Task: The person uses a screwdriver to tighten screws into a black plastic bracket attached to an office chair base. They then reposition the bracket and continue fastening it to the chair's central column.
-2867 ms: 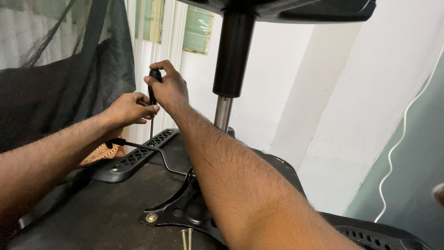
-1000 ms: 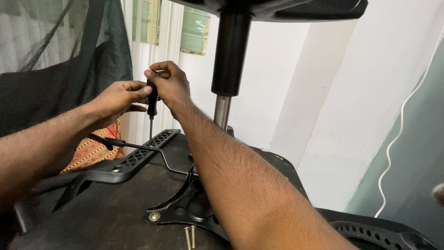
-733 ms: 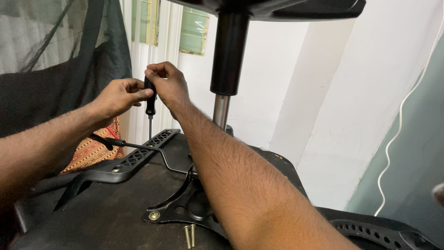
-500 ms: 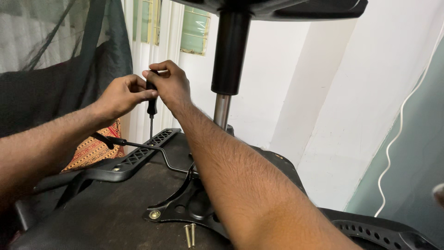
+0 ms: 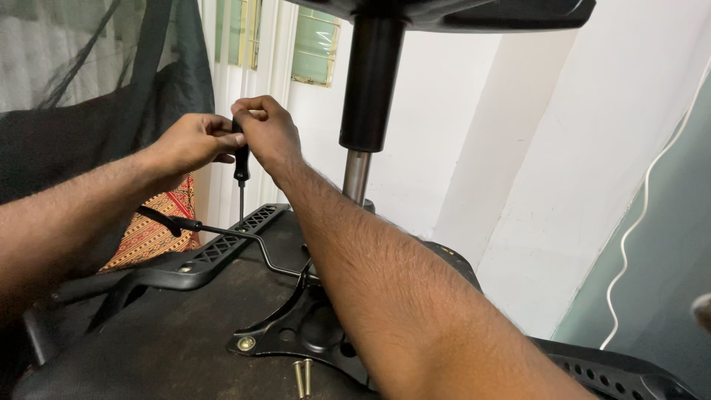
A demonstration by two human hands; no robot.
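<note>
A black-handled screwdriver (image 5: 241,167) is standing upright over the armrest bracket (image 5: 222,248) of an overturned office chair, both the left hand (image 5: 194,141) and right hand (image 5: 268,132) closing around its handle. Two loose screws (image 5: 302,378) are lying beside the black seat plate (image 5: 311,333); the gas-lift column (image 5: 366,104) is rising just behind.

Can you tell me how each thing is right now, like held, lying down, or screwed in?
Screwdriver: upright, tip down on the armrest.
Left hand: gripping the handle.
Right hand: gripping the handle top.
Armrest: lying on the upturned seat.
Two loose screws: lying side by side.
Brass bolt: set in the bracket.
</note>
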